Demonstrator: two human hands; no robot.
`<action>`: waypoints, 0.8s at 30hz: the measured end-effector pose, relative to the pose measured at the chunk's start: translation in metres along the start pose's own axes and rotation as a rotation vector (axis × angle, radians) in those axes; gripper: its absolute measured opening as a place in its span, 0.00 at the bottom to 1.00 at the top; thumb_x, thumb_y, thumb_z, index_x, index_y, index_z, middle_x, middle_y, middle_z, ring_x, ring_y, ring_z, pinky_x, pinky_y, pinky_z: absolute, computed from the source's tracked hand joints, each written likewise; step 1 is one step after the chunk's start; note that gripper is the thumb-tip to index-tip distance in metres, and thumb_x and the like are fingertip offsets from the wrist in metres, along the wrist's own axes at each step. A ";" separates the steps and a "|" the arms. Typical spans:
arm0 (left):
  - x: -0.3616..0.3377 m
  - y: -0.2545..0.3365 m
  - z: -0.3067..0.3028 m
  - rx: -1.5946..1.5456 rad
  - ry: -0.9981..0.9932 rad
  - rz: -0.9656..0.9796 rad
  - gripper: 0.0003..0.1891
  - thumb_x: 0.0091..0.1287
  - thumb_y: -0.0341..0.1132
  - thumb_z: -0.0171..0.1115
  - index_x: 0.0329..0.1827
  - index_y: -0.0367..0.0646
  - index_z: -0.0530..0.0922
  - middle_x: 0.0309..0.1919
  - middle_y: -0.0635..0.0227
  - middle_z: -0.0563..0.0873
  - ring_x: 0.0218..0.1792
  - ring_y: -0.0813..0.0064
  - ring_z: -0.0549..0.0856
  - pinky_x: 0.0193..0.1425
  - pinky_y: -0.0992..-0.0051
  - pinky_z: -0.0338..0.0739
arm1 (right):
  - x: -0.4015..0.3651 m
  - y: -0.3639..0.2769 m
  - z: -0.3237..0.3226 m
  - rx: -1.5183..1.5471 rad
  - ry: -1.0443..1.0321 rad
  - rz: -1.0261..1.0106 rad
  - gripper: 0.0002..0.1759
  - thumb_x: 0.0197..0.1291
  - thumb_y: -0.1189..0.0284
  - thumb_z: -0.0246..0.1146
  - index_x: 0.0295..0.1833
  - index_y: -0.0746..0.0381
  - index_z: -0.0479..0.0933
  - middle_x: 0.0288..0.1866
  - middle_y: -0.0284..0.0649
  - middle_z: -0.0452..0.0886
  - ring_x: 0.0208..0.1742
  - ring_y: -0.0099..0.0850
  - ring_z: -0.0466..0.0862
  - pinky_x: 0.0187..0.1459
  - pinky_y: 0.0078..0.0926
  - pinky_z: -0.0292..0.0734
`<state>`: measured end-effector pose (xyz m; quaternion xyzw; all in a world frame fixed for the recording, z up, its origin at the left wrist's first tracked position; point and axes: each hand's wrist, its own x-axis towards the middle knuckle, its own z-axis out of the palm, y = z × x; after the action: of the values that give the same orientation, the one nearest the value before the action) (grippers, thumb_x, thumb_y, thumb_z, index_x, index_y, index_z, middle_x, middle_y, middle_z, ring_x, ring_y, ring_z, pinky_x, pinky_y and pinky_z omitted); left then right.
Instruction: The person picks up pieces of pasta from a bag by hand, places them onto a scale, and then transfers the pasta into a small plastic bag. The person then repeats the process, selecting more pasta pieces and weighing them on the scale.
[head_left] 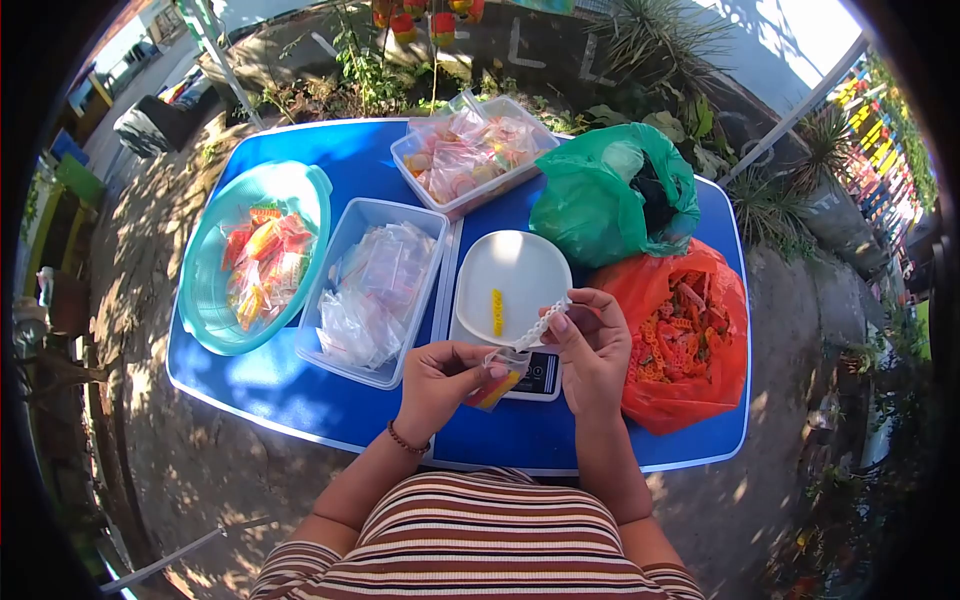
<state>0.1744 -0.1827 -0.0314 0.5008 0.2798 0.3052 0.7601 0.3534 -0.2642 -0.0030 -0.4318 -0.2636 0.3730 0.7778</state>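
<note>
My left hand (440, 385) pinches a small clear plastic bag (496, 389) with red and yellow pieces inside. Between the thumb and fingers of my right hand (594, 350) is a white, bumpy plastic strip (541, 324), its lower end right at the mouth of the bag. Behind both hands, a white tray (515, 252) rests on a kitchen scale (540, 373), whose dark display shows partly between my hands. One yellow strip (497, 312) of similar shape lies on the tray.
On the blue table (300, 397) stand a teal basin (190, 290) of filled bags, a tub (437, 250) of clear bags and another tub (402, 165) of packed bags. At right are a green plastic bag (580, 205) and a red bag (735, 345) of orange-red pieces.
</note>
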 end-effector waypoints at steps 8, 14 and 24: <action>-0.001 0.002 0.003 -0.005 -0.023 0.013 0.13 0.67 0.28 0.76 0.52 0.33 0.88 0.42 0.59 0.93 0.41 0.79 0.91 0.49 0.77 0.86 | -0.014 0.010 0.005 -0.339 -0.055 -0.092 0.13 0.64 0.80 0.74 0.50 0.68 0.79 0.44 0.40 0.88 0.46 0.24 0.87 0.51 0.23 0.82; -0.003 -0.003 0.003 -0.043 0.015 -0.004 0.13 0.70 0.32 0.74 0.53 0.34 0.88 0.41 0.60 0.93 0.41 0.81 0.90 0.48 0.79 0.85 | -0.015 0.024 -0.007 -0.553 -0.093 -0.205 0.12 0.63 0.78 0.75 0.49 0.69 0.82 0.45 0.39 0.87 0.46 0.22 0.84 0.52 0.23 0.77; -0.003 0.004 0.004 0.028 -0.213 -0.161 0.15 0.75 0.36 0.69 0.57 0.35 0.84 0.45 0.64 0.92 0.45 0.81 0.89 0.50 0.79 0.83 | -0.016 0.010 -0.008 -0.296 -0.102 0.043 0.10 0.63 0.79 0.73 0.48 0.69 0.82 0.43 0.36 0.86 0.45 0.21 0.83 0.51 0.23 0.77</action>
<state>0.1752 -0.1859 -0.0260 0.5169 0.2413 0.1843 0.8004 0.3459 -0.2777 -0.0166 -0.5277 -0.3457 0.3682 0.6830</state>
